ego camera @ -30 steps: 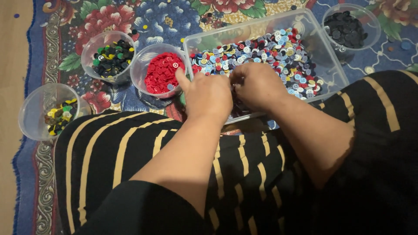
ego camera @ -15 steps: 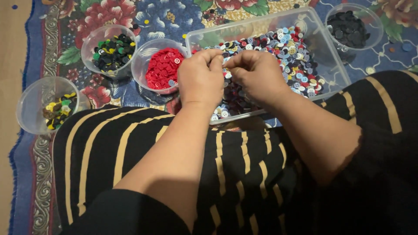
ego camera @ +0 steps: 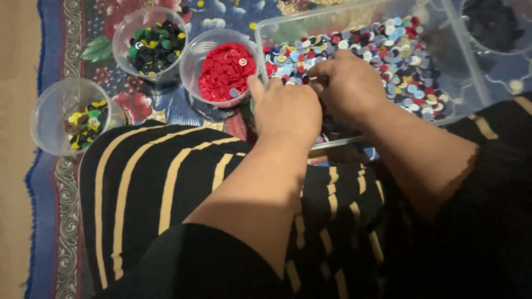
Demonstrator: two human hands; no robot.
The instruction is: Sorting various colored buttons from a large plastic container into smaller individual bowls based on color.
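Note:
A clear rectangular bin [ego camera: 465,83] holds several mixed buttons [ego camera: 399,52] in blue, white, red and black. Both my hands reach into its near left part, side by side and touching. My left hand [ego camera: 288,111] is curled, its thumb pointing toward a clear bowl of red buttons [ego camera: 224,72] just left of the bin. My right hand [ego camera: 349,83] lies on the mixed buttons with its fingers bent down into them. The fingertips of both hands are hidden, so I cannot see what they hold.
A bowl of green and black buttons [ego camera: 152,47] stands far left, a bowl of yellow and mixed buttons [ego camera: 77,119] nearer left, and a bowl of black buttons [ego camera: 490,25] top right. All rest on a flowered rug [ego camera: 61,33]. My striped lap [ego camera: 155,182] fills the foreground.
My hands have stayed close together in the bin's near left part, shifting only slightly among the buttons. The view has drifted a little.

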